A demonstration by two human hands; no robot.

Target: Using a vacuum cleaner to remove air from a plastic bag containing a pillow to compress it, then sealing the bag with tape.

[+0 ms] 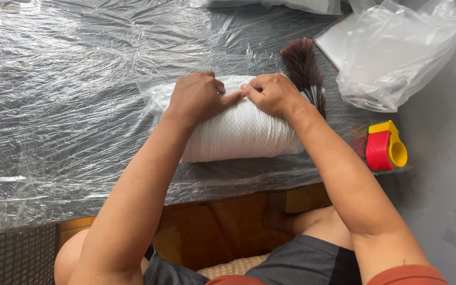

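Crinkled plastic sheet (64,105) is covering the table across the frame. White padded bundle (238,132) is lying centre frame. Left hand (196,97) and right hand (273,94) are pinching its top wrap, fingers curled closed. Risk, judged: thin film tearing or slipping if overstretched.

A white, pillow-shaped package (238,129) wrapped in clear film lies on the plastic-covered table near its front edge, and both hands rest on its top. At the upper right, partly off the table edge, sits a crumpled clear plastic bag (397,53) with a flat white packet inside. Another clear plastic package (291,5) shows at the top edge, mostly cut off.
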